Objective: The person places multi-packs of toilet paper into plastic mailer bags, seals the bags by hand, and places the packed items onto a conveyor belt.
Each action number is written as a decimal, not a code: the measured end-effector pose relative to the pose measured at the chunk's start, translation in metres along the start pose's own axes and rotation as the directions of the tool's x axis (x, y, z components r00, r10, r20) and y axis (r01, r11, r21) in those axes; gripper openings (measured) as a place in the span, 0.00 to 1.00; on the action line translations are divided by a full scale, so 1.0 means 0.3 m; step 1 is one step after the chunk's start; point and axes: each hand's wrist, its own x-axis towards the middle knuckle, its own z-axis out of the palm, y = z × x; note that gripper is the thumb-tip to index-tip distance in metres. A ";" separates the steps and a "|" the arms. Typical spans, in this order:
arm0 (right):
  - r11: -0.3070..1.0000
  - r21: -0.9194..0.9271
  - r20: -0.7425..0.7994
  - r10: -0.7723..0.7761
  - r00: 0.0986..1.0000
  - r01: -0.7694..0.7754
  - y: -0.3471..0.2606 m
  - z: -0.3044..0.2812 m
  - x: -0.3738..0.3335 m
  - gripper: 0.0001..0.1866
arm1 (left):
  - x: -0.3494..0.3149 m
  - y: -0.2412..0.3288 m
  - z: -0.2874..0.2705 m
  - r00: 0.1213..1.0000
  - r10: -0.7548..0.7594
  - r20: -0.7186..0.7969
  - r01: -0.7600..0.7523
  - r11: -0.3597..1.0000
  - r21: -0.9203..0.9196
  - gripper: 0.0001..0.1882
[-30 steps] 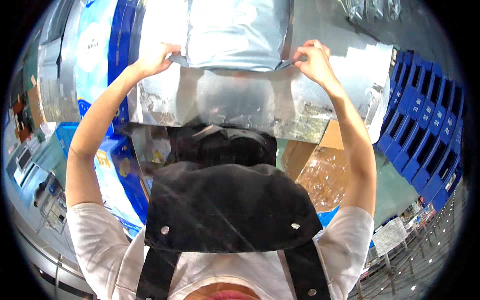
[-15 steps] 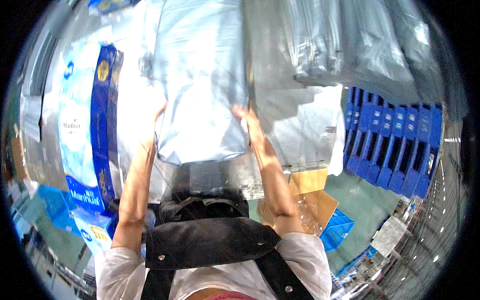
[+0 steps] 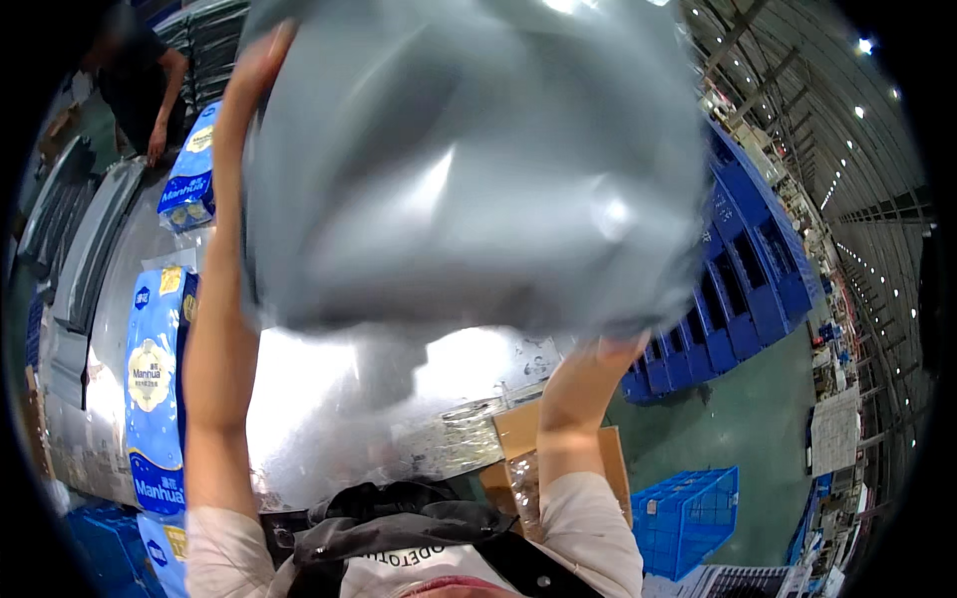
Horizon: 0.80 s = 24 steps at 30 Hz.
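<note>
A bulky package in a grey plastic mailing bag (image 3: pixel 469 209) is lifted above the table, large and close, its surface smeared by motion. My left hand (image 3: pixel 261 65) presses on its left side, with the fingertips partly hidden by the bag. Under the lower right corner, my right hand (image 3: pixel 620 347) supports it, most of its fingers out of sight behind the plastic. Below the bag lies the shiny metal table (image 3: pixel 309 409). To the left of my left forearm is a blue-and-white wrapped pack (image 3: pixel 150 374).
Another blue pack (image 3: pixel 189 184) lies farther back, near a person in dark clothes (image 3: pixel 150 95). Flat grey bags (image 3: pixel 90 239) line the left edge. At right stand stacked blue plastic pallets or crates (image 3: pixel 743 289). A blue basket (image 3: pixel 688 518) and an open cardboard box (image 3: pixel 518 429) sit by the table's front.
The grey bag has come up off the table, toward me and to the right. Both hands have risen with it, the right one now beneath its corner. The view has shifted too.
</note>
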 end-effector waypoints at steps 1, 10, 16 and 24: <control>0.995 -0.011 -0.053 -0.095 0.994 0.094 0.025 -0.043 0.102 0.42 | 0.118 0.029 0.045 1.000 -0.012 0.021 0.015 0.991 -0.134 0.15; 0.975 0.214 -0.189 0.105 0.976 -0.064 0.161 -0.488 0.866 0.32 | 0.699 0.047 0.686 0.963 -0.167 0.213 0.236 0.903 -0.359 0.14; 0.964 -0.050 -0.141 0.253 0.957 -0.262 0.517 -0.438 0.914 0.30 | 0.688 -0.088 0.667 0.938 -0.105 0.329 0.170 0.970 -0.175 0.13; 0.865 -0.493 -0.448 -0.156 0.880 -0.098 0.840 -0.290 -0.091 0.15 | 0.028 -0.433 -0.019 0.888 -0.428 0.171 0.376 0.887 0.267 0.35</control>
